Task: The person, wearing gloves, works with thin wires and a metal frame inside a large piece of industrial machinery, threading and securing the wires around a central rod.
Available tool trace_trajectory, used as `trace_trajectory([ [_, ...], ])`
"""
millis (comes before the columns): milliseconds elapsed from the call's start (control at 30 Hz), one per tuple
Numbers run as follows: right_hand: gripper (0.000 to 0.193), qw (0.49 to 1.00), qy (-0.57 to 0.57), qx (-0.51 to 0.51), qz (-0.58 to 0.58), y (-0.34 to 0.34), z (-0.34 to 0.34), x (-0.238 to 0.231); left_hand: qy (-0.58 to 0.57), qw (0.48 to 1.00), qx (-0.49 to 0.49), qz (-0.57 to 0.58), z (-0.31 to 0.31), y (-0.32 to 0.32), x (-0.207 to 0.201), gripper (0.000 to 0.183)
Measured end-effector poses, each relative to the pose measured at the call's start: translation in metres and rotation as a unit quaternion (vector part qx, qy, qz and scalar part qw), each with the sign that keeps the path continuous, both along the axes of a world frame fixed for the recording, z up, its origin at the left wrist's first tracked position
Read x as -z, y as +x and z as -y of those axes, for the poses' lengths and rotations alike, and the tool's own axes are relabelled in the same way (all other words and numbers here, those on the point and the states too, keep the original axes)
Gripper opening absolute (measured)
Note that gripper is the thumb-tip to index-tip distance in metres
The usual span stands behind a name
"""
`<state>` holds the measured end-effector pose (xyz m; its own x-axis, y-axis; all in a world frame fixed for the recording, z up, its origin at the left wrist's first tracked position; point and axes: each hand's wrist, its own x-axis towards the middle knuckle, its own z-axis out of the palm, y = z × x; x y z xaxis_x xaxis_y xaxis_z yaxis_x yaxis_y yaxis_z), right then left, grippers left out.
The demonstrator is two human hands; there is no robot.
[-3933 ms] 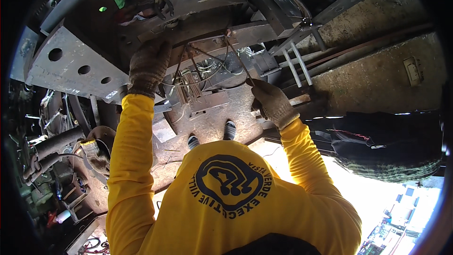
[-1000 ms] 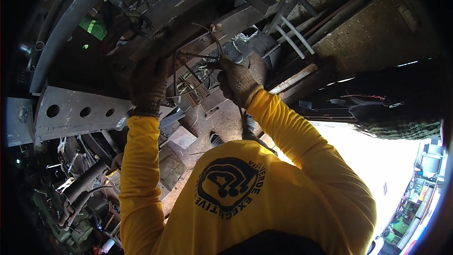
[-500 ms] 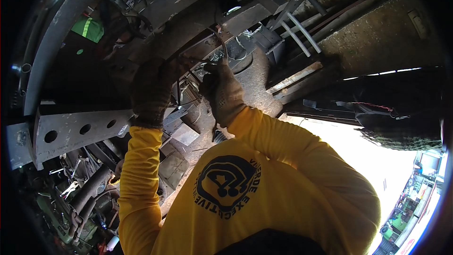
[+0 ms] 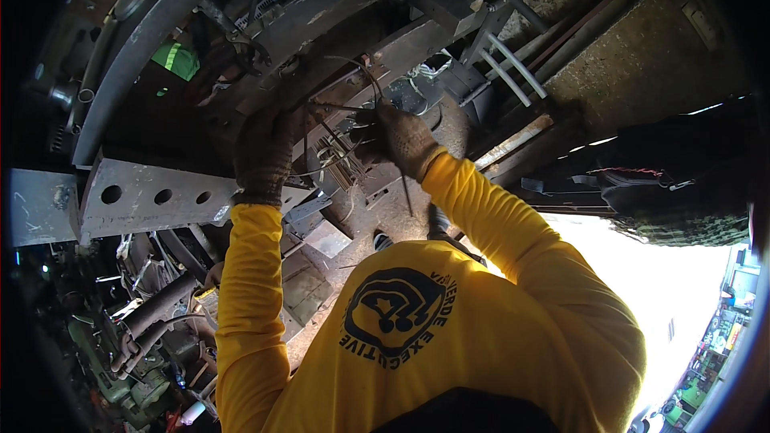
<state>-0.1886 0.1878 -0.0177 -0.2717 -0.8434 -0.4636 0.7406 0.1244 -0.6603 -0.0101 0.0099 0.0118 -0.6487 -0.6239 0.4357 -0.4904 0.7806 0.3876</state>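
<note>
Bright yellow shirt (image 4: 513, 313) with dark emblem (image 4: 397, 313), gloves (image 4: 412, 141) apparently brown in shadow, grey plate (image 4: 183, 196)

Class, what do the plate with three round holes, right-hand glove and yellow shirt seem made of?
Plate: probably steel, dull grey; it looks rigid, flat and scuffed.
Right-hand glove: likely knitted yarn, matte brownish; its surface looks textured.
Yellow shirt: cloth, smooth; soft folds bunch along the sleeves, fibre unclear.
</note>
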Motion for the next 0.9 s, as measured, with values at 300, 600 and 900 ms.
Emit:
trace_trajectory([
  [300, 0.054, 0.999, -0.011, 0.034, 0.026, -0.013, 0.011, 0.007, 0.037, 0.998, -0.006, 0.042, 0.003, -0.003, -0.002, 0.028],
  [600, 0.049, 0.956, -0.180, 0.048, 0.228, 0.023, -0.029, 0.008, -0.009, 1.000, 0.003, 0.011, 0.007, 0.003, 0.009, 0.027],
  [900, 0.046, 0.998, -0.002, -0.028, 0.049, 0.006, -0.041, -0.016, 0.016, 1.000, 0.007, 0.004, 0.000, 0.001, -0.002, 0.025],
])
